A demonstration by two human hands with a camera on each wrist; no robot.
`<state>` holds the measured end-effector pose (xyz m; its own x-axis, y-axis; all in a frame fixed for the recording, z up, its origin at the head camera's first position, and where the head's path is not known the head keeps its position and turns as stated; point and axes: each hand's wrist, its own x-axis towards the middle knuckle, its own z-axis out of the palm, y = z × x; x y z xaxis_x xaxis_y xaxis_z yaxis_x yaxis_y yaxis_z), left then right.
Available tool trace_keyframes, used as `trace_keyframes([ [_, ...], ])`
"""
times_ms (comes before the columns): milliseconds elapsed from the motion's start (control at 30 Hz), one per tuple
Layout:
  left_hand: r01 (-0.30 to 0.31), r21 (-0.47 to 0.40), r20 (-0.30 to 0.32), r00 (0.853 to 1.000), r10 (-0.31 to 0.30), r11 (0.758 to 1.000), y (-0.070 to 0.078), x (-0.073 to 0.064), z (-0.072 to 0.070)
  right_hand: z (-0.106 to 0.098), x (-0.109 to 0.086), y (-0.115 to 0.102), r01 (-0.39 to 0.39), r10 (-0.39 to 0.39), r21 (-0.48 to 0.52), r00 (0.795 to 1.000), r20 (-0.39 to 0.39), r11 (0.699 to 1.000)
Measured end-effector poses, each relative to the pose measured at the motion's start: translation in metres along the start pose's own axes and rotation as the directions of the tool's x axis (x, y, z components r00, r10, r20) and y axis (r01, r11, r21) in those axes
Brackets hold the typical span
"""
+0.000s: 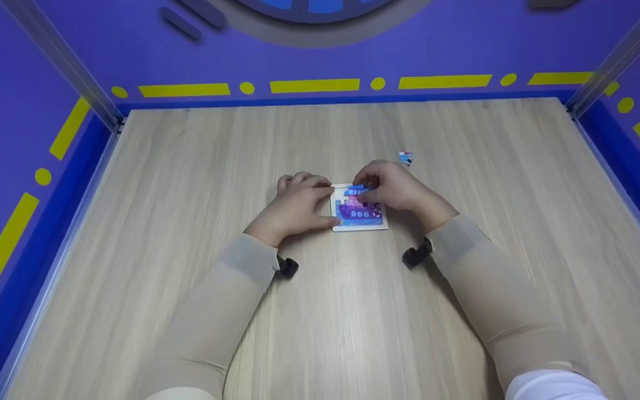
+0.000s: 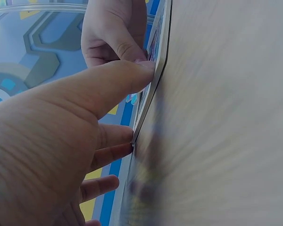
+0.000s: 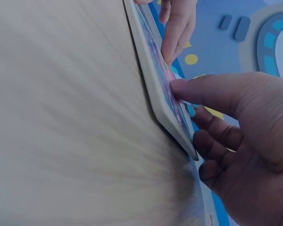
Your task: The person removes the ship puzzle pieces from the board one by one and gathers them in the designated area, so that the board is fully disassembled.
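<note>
Gripping the puzzle (image 1: 359, 215) along its left side, the left hand (image 1: 296, 208) has its thumb at the near left corner and its fingertips at the far left one. The right hand (image 1: 400, 186) reaches in from the right, fingers bent, its thumb tip on the puzzle's face and its forefinger by the far edge. In the right wrist view a teal bit (image 3: 191, 111) shows between that thumb and forefinger; whether they pinch it, I cannot tell. The two hands are near each other, not touching.

The puzzle lies flat at the middle of the table (image 1: 325, 322), a square with a pale rim. Its picture is a purple and pink boat with round windows, light blue along the near edge, and a pale patch shows in the far left part. A loose piece (image 1: 405, 158), mostly blue with a little red and black, lies on the table beyond the right hand, to the far right of the puzzle.

Beige sleeves (image 1: 203, 322) cover both forearms, and a black device (image 1: 417, 254) sits at each wrist. Past the pale wood table stand blue-purple walls (image 1: 131, 50) with yellow bars and dots, and metal posts (image 1: 64, 53) at the far left and far right corners.
</note>
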<state>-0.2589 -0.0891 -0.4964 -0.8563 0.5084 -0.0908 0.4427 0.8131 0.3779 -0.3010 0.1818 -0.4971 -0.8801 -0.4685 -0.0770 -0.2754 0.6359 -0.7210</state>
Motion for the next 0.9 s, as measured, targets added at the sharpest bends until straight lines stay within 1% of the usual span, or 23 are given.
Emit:
trace_keyframes([
  [267, -0.003, -0.006, 0.001, 1.000, 0.003, 1.000, 0.000, 0.000, -0.001, -0.003, 0.000, -0.001, -0.004, 0.005, -0.030, 1.000, 0.015, 1.000],
  [400, -0.002, -0.007, 0.001, 1.000, 0.002, 1.000, 0.000, -0.001, -0.001, -0.002, 0.001, 0.000, 0.006, -0.005, -0.042, 1.000, 0.016, 0.999],
  [567, 0.002, -0.003, 0.003, 1.000, -0.002, 1.000, 0.000, -0.001, 0.000, -0.001, 0.001, 0.003, 0.012, -0.011, -0.035, 1.000, 0.009, 0.999],
  [633, 0.002, 0.001, 0.003, 1.000, -0.002, 1.000, 0.000, -0.001, 0.000, -0.003, 0.002, 0.005, 0.017, -0.017, -0.016, 1.000, 0.004, 1.000],
  [733, 0.000, 0.007, 0.001, 1.000, 0.000, 1.000, 0.000, 0.000, 0.000, -0.007, 0.003, 0.011, 0.043, -0.042, 0.041, 0.999, -0.022, 0.998],
  [833, -0.002, 0.011, -0.002, 1.000, 0.002, 1.000, 0.000, 0.000, 0.000, -0.012, 0.004, 0.018, 0.072, -0.064, 0.127, 0.996, -0.063, 0.989],
  [900, -0.003, 0.012, -0.004, 1.000, 0.003, 1.000, 0.000, 0.000, 0.000, -0.015, 0.004, 0.021, 0.072, -0.055, 0.207, 0.994, -0.090, 0.976],
])
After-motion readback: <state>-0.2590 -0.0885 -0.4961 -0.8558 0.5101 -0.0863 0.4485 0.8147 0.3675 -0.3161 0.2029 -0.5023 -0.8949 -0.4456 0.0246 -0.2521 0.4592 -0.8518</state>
